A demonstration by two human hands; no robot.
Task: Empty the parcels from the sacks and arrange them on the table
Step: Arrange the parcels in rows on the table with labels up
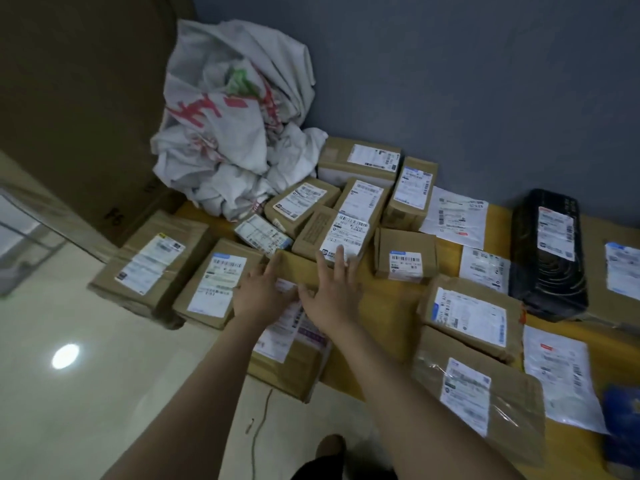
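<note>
Both my hands lie flat with straight fingers on a long cardboard parcel (298,355) at the near left edge of the yellow table (388,306). My left hand (261,294) rests on its top beside the label. My right hand (332,292) lies just right of it, fingertips reaching a smaller labelled box (332,233). Several brown cardboard parcels with white labels cover the table, among them a taped one (481,389) at the near right. A heap of crumpled white sacks (235,119) with red and green print sits at the table's far left corner.
A black wrapped parcel (550,254) lies at the far right, with white poly mailers (561,372) around it and a blue packet (623,420) at the right edge. A large brown carton (69,116) stands left. A blue-grey wall backs the table. Pale tiled floor (104,375) lies below left.
</note>
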